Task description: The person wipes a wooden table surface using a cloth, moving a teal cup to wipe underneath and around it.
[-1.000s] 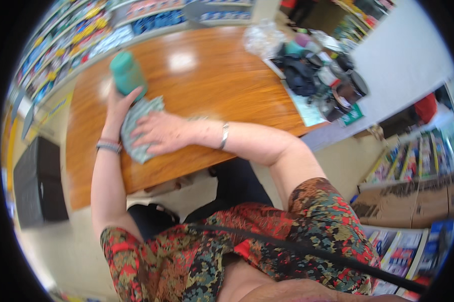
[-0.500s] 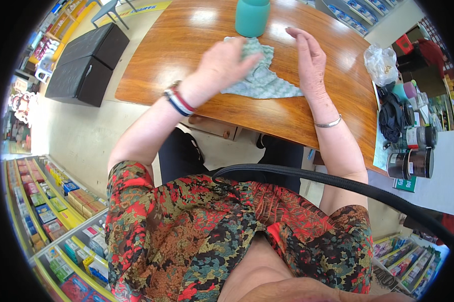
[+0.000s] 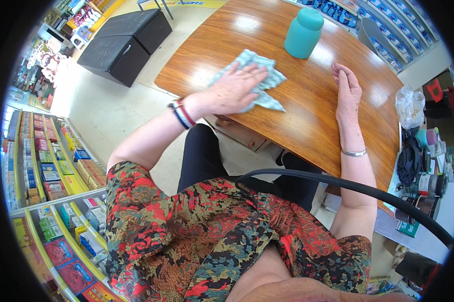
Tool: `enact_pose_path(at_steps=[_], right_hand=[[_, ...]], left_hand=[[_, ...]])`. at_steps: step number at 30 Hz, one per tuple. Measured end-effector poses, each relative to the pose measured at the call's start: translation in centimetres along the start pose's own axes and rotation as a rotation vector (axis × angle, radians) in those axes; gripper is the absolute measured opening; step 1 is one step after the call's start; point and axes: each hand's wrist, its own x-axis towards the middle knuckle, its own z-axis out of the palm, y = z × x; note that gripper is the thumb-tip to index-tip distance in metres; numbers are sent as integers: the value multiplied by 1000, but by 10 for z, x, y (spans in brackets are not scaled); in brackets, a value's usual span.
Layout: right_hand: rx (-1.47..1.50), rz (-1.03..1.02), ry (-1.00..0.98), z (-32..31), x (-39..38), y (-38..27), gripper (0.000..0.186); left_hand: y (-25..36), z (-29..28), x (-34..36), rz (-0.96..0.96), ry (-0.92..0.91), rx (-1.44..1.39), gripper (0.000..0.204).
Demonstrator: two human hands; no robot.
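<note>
My left hand (image 3: pixel 233 90) lies flat on a pale green and white patterned cloth (image 3: pixel 275 79), fingers stretched over it and nothing gripped. The cloth is spread in loose folds near the left front edge of the polished wooden table (image 3: pixel 307 100). Its part under my palm is hidden. To the right, my right hand (image 3: pixel 348 93) rests on the tabletop on its outer edge. Its fingers are loosely bent, and I see nothing held. Between and beyond the hands stands an upright teal bottle (image 3: pixel 304 34), apart from the cloth.
Black padded box seats (image 3: pixel 121 43) stand on the floor at the far left. Shelves of small packets (image 3: pixel 51 171) line my left side. A clear plastic bag (image 3: pixel 409 106) and several jars (image 3: pixel 428 184) crowd the right. A black strap (image 3: pixel 348 186) crosses before my body.
The view has shifted, so the table appears farther right. My left hand and the cloth have moved left, away from the bottle. My right hand's fingers are more bent than before.
</note>
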Motion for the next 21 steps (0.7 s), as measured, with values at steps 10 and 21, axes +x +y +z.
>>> enact_pose_path(at_steps=[10,21], right_hand=[[-73,57,-71,1,4,14,22],[-103,111,-41,-5,5,8,21]], left_hand=[[-141,16,52,-311,83,132,57],[-212,30,151,-553,99,139,59]])
